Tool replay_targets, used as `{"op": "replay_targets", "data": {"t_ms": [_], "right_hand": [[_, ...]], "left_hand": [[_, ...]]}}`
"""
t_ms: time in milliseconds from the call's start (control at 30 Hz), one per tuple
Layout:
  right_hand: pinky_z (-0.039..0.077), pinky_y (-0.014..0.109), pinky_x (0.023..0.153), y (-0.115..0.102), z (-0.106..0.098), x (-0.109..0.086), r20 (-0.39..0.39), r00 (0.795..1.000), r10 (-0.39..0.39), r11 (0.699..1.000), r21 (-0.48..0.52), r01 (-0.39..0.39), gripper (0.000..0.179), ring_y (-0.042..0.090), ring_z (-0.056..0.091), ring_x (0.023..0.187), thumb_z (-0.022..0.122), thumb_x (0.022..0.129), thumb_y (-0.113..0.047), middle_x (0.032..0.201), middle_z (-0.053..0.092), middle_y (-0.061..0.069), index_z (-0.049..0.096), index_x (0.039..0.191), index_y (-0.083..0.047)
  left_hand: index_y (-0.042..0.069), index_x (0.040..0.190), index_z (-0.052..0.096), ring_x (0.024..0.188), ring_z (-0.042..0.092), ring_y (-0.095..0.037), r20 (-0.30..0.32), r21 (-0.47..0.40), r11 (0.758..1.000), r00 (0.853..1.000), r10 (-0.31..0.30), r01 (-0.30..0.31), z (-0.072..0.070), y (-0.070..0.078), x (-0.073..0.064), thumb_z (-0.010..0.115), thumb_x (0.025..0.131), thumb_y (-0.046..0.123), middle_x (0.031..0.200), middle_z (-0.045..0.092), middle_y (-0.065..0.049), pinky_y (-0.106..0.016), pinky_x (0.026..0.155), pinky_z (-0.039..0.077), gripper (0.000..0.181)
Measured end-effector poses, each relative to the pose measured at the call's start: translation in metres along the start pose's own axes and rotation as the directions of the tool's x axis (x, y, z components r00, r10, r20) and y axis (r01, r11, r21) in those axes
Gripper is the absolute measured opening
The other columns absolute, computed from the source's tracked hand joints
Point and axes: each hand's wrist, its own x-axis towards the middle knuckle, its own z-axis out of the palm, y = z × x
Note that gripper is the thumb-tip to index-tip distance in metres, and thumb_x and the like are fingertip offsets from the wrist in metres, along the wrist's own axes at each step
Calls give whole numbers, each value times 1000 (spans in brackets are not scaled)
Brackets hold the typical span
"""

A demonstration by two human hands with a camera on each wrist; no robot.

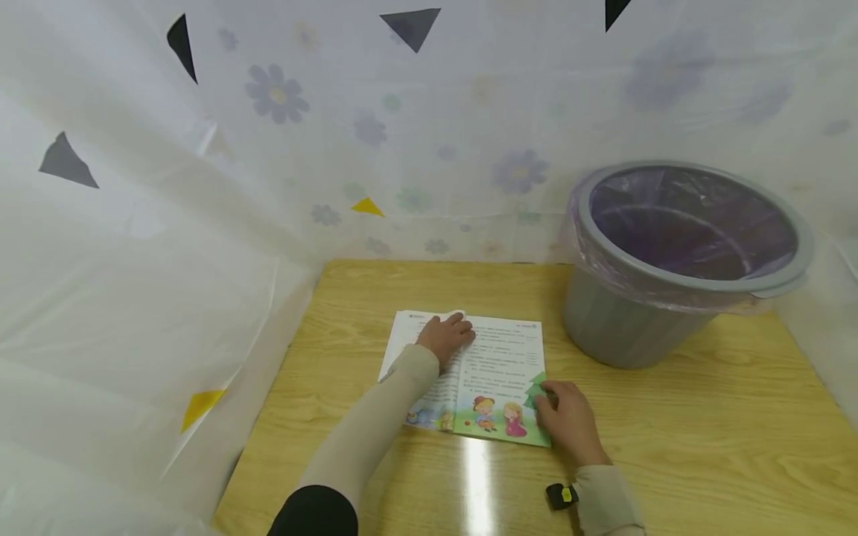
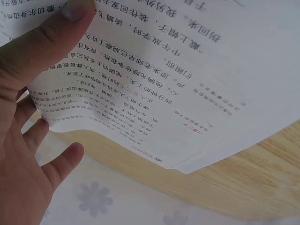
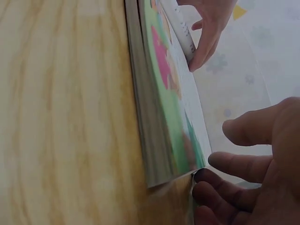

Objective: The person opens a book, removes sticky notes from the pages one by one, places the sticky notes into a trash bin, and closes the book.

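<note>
An open book [image 1: 499,365] lies on the table, with lines of print and cartoon children along the bottom of its right page. My left hand [image 1: 447,339] is at the upper middle of the book by the spine, holding a page [image 2: 154,79] that curls up under it. In the left wrist view the thumb [image 2: 70,11] lies over the print and fingertips reach the page's edge. At the book's lower right edge is my right hand [image 1: 570,417]. Its fingertips [image 3: 218,161] meet the corner of the pages, while the thumb [image 3: 246,129] stands apart from them.
A grey bin [image 1: 637,327] lined with a purple-tinted bag stands on the wooden table [image 1: 704,439] at the right. White sheeting [image 1: 429,149] with flower prints hangs behind the table, and plain sheeting runs along its left side. A small black device [image 1: 561,496] sits by the right wrist.
</note>
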Motion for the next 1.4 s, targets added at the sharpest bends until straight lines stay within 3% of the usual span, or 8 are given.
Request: {"op": "replay_targets", "data": {"t_ms": [167, 400, 667, 933, 1167, 1300, 1367, 1400], "right_hand": [[48, 56, 100, -4, -2, 0, 25, 999, 47, 999, -15, -47, 45, 37, 59, 115, 57, 98, -22, 129, 60, 26, 57, 133, 5], [52, 45, 88, -1, -1, 8, 23, 986, 165, 984, 70, -166, 48, 30, 61, 106, 57, 97, -25, 122, 63, 21, 55, 136, 2], [51, 47, 92, -2, 1, 14, 34, 979, 199, 973, 112, -202, 46, 31, 59, 107, 56, 96, -22, 119, 65, 20, 56, 135, 3], [49, 23, 75, -20, 3, 19, -32, 988, 148, 965, 222, -138, 37, 20, 60, 94, 57, 97, -18, 111, 67, 16, 62, 130, -2], [49, 22, 87, -48, 11, 11, -29, 998, 64, 933, 356, -49, 35, 22, 59, 106, 55, 102, -20, 131, 60, 14, 57, 135, -8], [51, 36, 95, -63, 22, 6, -60, 995, -75, 917, 388, 92, 37, 32, 59, 120, 56, 102, -18, 141, 54, 15, 54, 137, -8], [52, 46, 94, -69, 30, 4, -86, 982, -170, 901, 389, 190, 37, 36, 57, 124, 57, 100, -14, 142, 53, 17, 55, 136, -6], [51, 50, 95, -72, 34, 3, -95, 973, -211, 897, 376, 231, 37, 38, 55, 126, 58, 99, -13, 143, 52, 18, 56, 135, -5]], "left_hand": [[32, 149, 37, 153, 25, -13, 24, 0, 1000, 1000, -3, 3, 1, 2, 2, 69, 94, 15, 161, 32, 11, -36, 113, 47, 66], [31, 146, 41, 151, 31, -13, -28, 10, 1000, 1000, -1, 1, 2, 2, 4, 71, 92, 17, 157, 38, 11, -35, 108, 51, 64], [30, 150, 36, 152, 28, -14, -1, -1, 1000, 1000, 3, -3, 11, 1, 2, 70, 93, 17, 161, 33, 9, -36, 111, 49, 68], [28, 147, 40, 147, 36, -17, -48, 55, 998, 998, 43, -41, 11, -10, -5, 63, 97, 19, 156, 38, 7, -36, 105, 53, 56], [24, 153, 36, 138, 49, -21, -64, -127, 991, 997, 31, -39, 19, -26, -28, 73, 91, 28, 160, 37, 3, -41, 101, 55, 72], [20, 157, 29, 137, 51, -25, -18, -337, 941, 1000, 9, -14, 15, -37, -38, 68, 94, 34, 161, 36, -1, -42, 101, 54, 76], [17, 157, 30, 140, 48, -26, -5, -515, 857, 1000, -21, 16, 8, -41, -43, 60, 99, 35, 160, 38, -4, -44, 108, 49, 67], [16, 156, 31, 139, 49, -27, -9, -602, 798, 999, -39, 26, 4, -42, -45, 56, 101, 36, 160, 39, -6, -44, 111, 47, 63]]}}
